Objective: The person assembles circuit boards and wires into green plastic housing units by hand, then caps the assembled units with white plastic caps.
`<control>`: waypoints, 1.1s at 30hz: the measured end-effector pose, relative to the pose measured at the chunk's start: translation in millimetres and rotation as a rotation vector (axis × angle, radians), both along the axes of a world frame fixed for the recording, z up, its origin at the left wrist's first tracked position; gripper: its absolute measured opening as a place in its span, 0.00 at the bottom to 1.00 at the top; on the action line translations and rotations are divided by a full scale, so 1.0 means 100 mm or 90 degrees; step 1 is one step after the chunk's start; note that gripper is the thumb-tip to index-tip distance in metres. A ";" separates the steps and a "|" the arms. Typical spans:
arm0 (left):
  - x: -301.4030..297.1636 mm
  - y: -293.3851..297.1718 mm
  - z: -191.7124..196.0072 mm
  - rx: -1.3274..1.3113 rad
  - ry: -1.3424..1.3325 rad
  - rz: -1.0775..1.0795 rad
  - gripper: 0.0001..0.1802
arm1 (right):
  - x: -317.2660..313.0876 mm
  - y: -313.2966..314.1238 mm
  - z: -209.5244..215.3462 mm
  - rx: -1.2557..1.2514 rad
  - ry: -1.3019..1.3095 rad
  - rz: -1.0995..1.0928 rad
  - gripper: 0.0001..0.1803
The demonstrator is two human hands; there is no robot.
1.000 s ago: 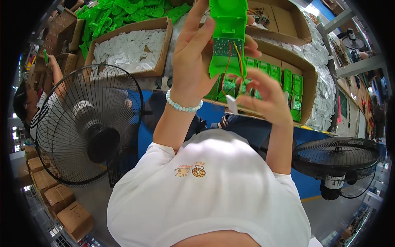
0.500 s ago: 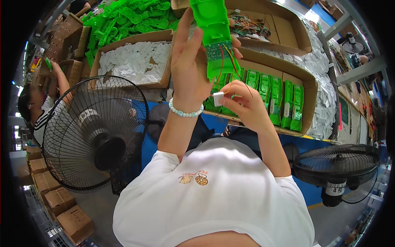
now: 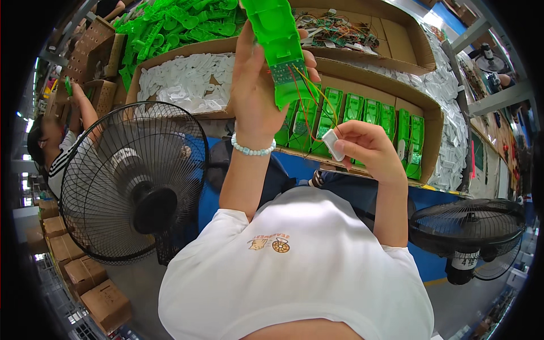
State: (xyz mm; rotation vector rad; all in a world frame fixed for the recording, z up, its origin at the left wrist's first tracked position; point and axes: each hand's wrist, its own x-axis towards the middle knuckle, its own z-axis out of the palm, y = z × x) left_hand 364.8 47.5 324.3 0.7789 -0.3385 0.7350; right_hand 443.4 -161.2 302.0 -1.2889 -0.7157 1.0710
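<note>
My left hand [image 3: 258, 85], a beaded bracelet on its wrist, is closed around a long green plastic housing [image 3: 276, 34], held up with its hollow side showing. A small green circuit board [image 3: 287, 72] sits in the housing's lower part. Thin red, yellow and dark wires [image 3: 323, 105] run from the board toward a small white plastic piece [image 3: 332, 145]. My right hand [image 3: 368, 146] pinches that white piece between thumb and fingers, below and to the right of the housing. Whether the wires are fixed to the white piece cannot be made out.
A cardboard box [image 3: 439, 122] of upright green housings lies just beyond my hands. Behind are a box of wired boards [image 3: 340, 35], white parts [image 3: 187, 79] and heaped green parts [image 3: 175, 25]. Black fans stand left [image 3: 136, 181] and right [image 3: 467, 226]. A co-worker [image 3: 71, 133] is far left.
My right hand has moved right with the white piece, drawing the wires outward and turning the piece. My left hand and the green housing have shifted slightly left.
</note>
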 end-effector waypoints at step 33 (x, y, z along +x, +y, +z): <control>-0.16 -0.63 0.00 0.135 0.230 -0.033 0.29 | 0.37 0.45 0.69 0.575 -0.891 -0.479 0.14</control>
